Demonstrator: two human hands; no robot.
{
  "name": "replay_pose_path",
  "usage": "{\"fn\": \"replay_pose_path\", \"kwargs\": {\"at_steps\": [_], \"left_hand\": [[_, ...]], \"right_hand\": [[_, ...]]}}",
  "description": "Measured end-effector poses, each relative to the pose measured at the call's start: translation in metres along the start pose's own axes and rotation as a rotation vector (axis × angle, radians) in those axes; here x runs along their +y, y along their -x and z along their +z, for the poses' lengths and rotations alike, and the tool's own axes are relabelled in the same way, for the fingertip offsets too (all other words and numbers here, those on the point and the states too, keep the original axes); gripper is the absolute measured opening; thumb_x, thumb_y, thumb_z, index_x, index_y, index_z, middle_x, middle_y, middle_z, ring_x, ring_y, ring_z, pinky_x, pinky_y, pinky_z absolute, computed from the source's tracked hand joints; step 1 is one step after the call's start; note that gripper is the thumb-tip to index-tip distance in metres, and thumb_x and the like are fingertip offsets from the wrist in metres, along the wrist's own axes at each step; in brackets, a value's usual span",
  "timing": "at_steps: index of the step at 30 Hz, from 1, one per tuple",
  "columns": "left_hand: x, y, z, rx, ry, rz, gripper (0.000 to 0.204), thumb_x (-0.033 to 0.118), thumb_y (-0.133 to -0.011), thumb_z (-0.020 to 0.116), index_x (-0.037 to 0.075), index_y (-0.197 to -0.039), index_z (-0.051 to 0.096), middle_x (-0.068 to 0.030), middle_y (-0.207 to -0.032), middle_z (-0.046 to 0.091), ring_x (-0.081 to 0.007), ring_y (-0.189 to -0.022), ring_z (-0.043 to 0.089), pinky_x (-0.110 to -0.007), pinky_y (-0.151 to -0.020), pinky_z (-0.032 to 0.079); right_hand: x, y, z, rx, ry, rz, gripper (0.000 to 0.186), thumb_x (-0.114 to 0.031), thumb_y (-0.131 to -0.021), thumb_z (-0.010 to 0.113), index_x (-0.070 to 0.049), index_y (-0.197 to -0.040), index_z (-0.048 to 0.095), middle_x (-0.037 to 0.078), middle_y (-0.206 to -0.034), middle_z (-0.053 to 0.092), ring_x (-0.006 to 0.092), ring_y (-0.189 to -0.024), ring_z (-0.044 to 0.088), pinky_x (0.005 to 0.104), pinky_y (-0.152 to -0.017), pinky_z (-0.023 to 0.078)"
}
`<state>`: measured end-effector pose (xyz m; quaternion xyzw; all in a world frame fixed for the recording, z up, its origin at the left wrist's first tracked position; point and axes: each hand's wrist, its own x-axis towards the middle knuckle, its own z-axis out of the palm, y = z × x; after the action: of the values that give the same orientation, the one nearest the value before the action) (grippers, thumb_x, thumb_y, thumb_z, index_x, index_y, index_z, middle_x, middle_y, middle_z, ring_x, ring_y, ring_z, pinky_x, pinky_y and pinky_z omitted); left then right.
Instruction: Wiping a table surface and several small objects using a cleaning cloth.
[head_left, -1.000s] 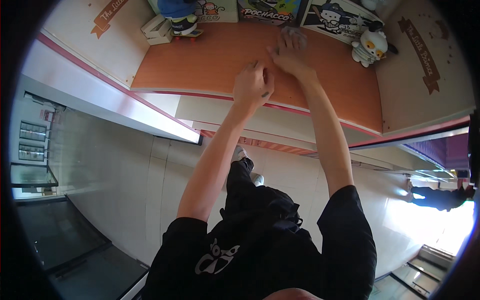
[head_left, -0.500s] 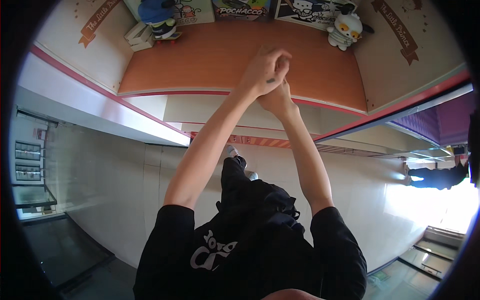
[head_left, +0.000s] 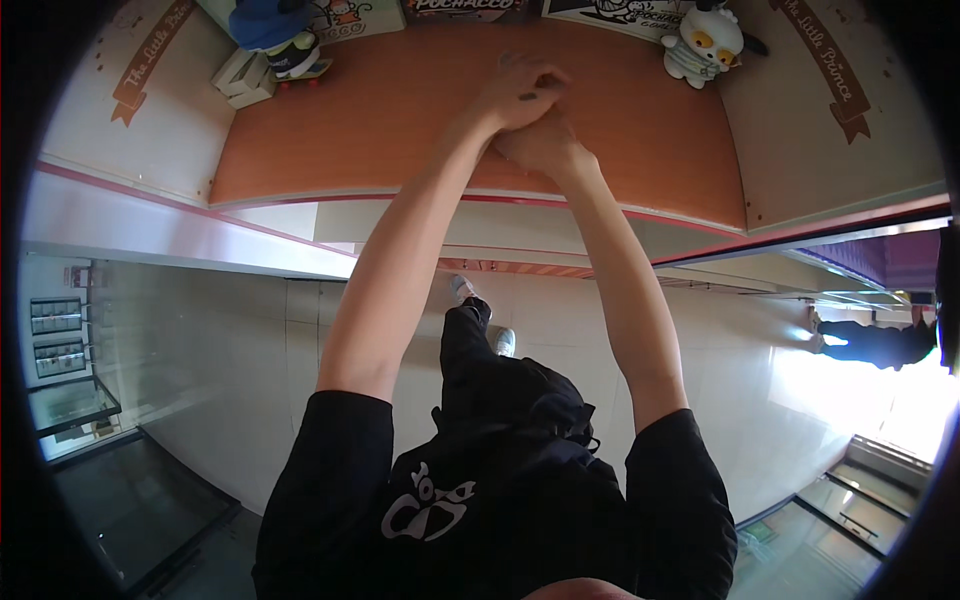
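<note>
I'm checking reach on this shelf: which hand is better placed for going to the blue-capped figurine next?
Probably the left hand: it lies nearer the blue-capped figurine and farther into the shelf, while the right hand sits closer to the front edge.

Blown-out glare on floor (head_left: 815, 400), right

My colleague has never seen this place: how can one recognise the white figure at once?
Find the wide orange-brown shelf at the top of the picture. At its back right corner, near the pale side wall, stands the white figure. The yellow around its eyes sets it apart from the blue-hatted figure at the left end.
</note>
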<state>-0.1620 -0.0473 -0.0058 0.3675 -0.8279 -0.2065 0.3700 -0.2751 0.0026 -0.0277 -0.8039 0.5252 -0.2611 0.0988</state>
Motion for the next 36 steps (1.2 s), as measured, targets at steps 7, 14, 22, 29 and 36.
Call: {"fn": "replay_pose_path", "kwargs": {"at_steps": [7, 14, 22, 29, 36], "left_hand": [[-0.095, -0.054, -0.005, 0.043, -0.014, 0.094, 0.023, 0.027, -0.091, 0.070, 0.021, -0.108, 0.084, -0.0023, -0.113, 0.077, -0.0303, -0.110, 0.066, -0.041, -0.103, 0.050], [-0.086, -0.076, -0.006, -0.427, -0.122, -0.085, 0.072, 0.032, -0.098, 0.076, 0.021, -0.165, 0.051, -0.0210, -0.159, 0.057, -0.0430, -0.145, 0.054, -0.041, -0.126, 0.038], [-0.078, -0.047, 0.005, 0.150, -0.043, 0.189, 0.019, 0.029, -0.087, 0.070, 0.022, -0.099, 0.083, -0.0020, -0.112, 0.077, -0.0304, -0.108, 0.066, -0.044, -0.105, 0.048], [0.014, 0.040, 0.022, 0.256, -0.045, 0.171, 0.017, 0.026, -0.093, 0.067, 0.015, -0.097, 0.080, -0.0005, -0.108, 0.078, -0.0295, -0.111, 0.066, -0.043, -0.105, 0.048], [0.068, 0.120, -0.035, 0.299, 0.019, -0.017, 0.026, 0.021, -0.106, 0.056, 0.008, -0.106, 0.078, -0.0084, -0.117, 0.079, -0.0295, -0.114, 0.068, -0.042, -0.106, 0.049]], "right_hand": [[-0.022, -0.063, -0.018, -0.134, -0.044, 0.104, 0.051, -0.030, -0.091, 0.074, -0.004, -0.134, 0.072, 0.021, -0.127, 0.077, 0.0384, -0.104, 0.075, 0.0452, -0.084, 0.061], [0.003, -0.066, -0.013, -0.433, -0.204, 0.447, 0.052, -0.036, -0.092, 0.072, -0.004, -0.133, 0.074, 0.022, -0.128, 0.077, 0.0419, -0.100, 0.076, 0.0467, -0.083, 0.062], [-0.003, -0.059, -0.006, -0.043, -0.076, 0.061, 0.046, -0.032, -0.089, 0.076, -0.007, -0.127, 0.078, 0.020, -0.121, 0.080, 0.0422, -0.098, 0.077, 0.0486, -0.083, 0.062], [-0.041, 0.065, -0.037, -0.032, -0.064, 0.022, 0.036, -0.022, -0.093, 0.074, -0.003, -0.123, 0.075, 0.022, -0.118, 0.078, 0.0415, -0.098, 0.075, 0.0469, -0.083, 0.060], [-0.060, 0.078, -0.036, -0.029, -0.115, -0.342, 0.028, -0.007, -0.094, 0.067, 0.000, -0.120, 0.073, 0.021, -0.116, 0.078, 0.0408, -0.097, 0.073, 0.0466, -0.078, 0.060]]}}
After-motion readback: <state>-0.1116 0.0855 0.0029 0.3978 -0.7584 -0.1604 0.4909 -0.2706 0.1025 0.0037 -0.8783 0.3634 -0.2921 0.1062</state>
